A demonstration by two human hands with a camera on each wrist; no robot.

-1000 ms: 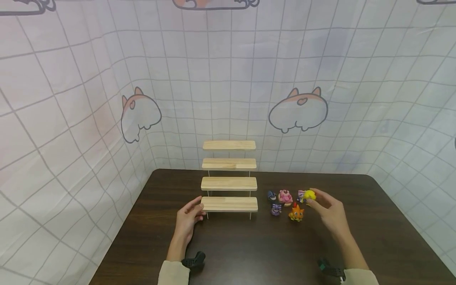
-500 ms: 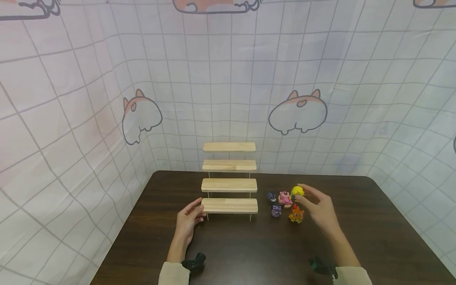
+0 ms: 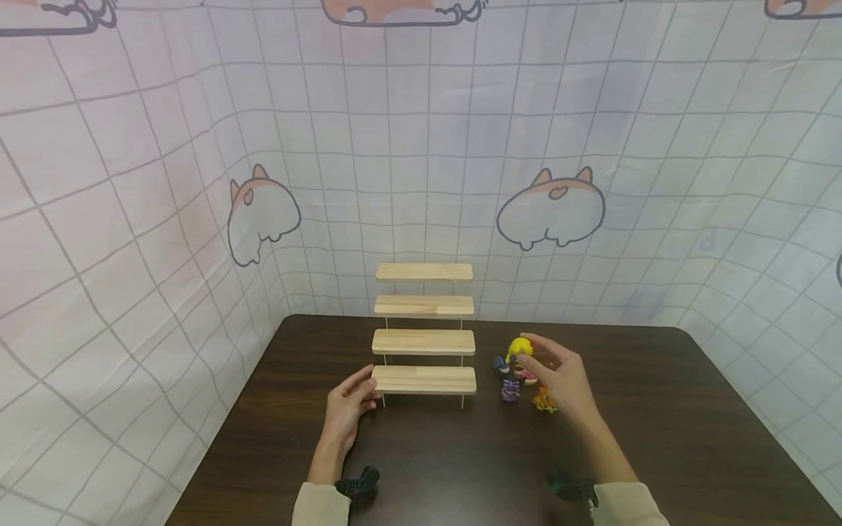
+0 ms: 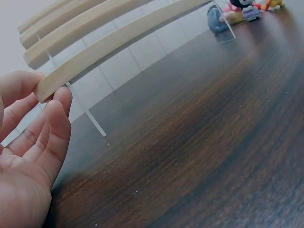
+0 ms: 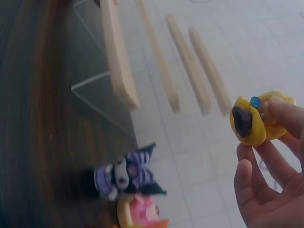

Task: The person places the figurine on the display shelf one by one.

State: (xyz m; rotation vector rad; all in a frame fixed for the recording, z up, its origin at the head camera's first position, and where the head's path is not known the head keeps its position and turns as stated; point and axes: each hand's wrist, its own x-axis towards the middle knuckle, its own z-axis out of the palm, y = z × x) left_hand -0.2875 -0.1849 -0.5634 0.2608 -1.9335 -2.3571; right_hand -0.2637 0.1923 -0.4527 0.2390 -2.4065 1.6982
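My left hand (image 3: 349, 409) pinches the left end of the lowest board (image 3: 424, 378) of a stepped wooden display rack; thumb and fingers meet the board's corner in the left wrist view. My right hand (image 3: 567, 380) holds a yellow figurine (image 3: 520, 347) between thumb and fingers, raised above the other figurines right of the rack. Below it are a dark blue figurine (image 3: 501, 365), a purple and black figurine (image 3: 509, 389), a partly covered pink figurine (image 3: 528, 376) and an orange figurine (image 3: 544, 400). In the right wrist view, the yellow figurine (image 5: 249, 126) shows a dark patch.
The rack's upper boards (image 3: 423, 341) climb toward the back on thin clear legs. Everything stands on a dark wood table (image 3: 447, 460). A white gridded cloth (image 3: 434, 161) with printed animals hangs behind and at both sides.
My right hand has lifted the yellow figurine and carried it left, over the pink and dark blue figurines. The left hand keeps its hold on the rack.
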